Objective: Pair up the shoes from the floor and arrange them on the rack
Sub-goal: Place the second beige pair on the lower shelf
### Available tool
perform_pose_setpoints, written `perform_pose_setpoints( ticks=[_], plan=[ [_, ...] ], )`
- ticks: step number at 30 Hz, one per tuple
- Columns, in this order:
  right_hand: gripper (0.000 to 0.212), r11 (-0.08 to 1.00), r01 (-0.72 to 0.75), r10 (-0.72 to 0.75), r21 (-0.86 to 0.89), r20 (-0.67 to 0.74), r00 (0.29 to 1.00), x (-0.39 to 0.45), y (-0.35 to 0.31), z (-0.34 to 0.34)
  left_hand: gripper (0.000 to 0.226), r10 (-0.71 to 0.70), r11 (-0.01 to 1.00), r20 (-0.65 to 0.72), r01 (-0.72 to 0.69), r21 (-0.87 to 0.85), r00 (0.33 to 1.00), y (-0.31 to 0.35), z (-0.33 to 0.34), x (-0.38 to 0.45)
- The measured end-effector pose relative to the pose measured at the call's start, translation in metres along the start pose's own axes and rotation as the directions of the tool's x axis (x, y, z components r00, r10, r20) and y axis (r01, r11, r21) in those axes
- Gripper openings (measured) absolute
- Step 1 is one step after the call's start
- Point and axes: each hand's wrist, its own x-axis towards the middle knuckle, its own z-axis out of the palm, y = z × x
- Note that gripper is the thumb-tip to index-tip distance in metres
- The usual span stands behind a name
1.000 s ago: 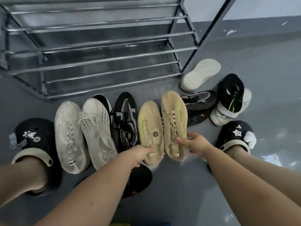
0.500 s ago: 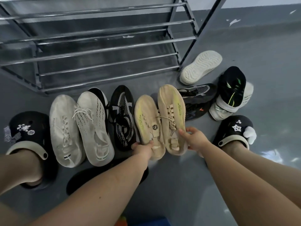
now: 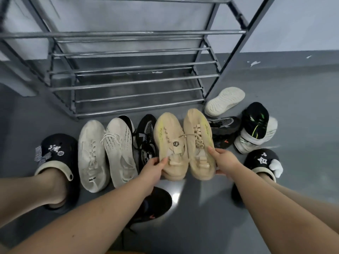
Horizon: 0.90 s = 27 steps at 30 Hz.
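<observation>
Together, the left hand [image 3: 153,166] grips the heel of one tan sneaker [image 3: 169,142] and the right hand [image 3: 222,161] grips its mate [image 3: 199,142], side by side. At nine o'clock lie two white sneakers [image 3: 106,153] on the floor [image 3: 302,110]; the rack [image 3: 128,77] stands at twelve.

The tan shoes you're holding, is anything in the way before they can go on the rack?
Nothing visible is. The left hand and right hand hold the tan shoes side by side, toes toward the rack. Only bare floor lies between, and the rack's bars hold no shoes.
</observation>
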Motion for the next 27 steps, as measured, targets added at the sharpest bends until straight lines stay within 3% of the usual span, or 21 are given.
perform_pose_setpoints(
  ticks=[9, 15, 22, 27],
  plan=[
    [0.032, 0.989, 0.147, -0.147, 0.003, 0.0, 0.989, -0.052, -0.05, -0.015, 0.034, 0.206, 0.968, 0.099, -0.188, -0.165, 0.974, 0.04, -0.029, -0.048],
    [0.026, 0.974, 0.214, -0.214, 0.08, -0.009, 0.977, -0.096, -0.083, -0.038, 0.028, 0.308, 0.941, 0.132, -0.281, -0.188, 0.942, 0.087, -0.027, -0.081],
    [0.027, 0.945, 0.285, -0.284, 0.16, -0.035, 0.958, -0.147, -0.119, -0.063, 0.018, 0.4, 0.915, 0.18, -0.382, -0.126, 0.899, 0.141, -0.034, -0.128],
    [0.034, 0.921, 0.343, -0.353, 0.188, 0.024, 0.935, -0.171, -0.149, -0.056, 0.018, 0.407, 0.913, 0.192, -0.407, -0.038, 0.893, 0.177, -0.069, -0.164]
  ],
)
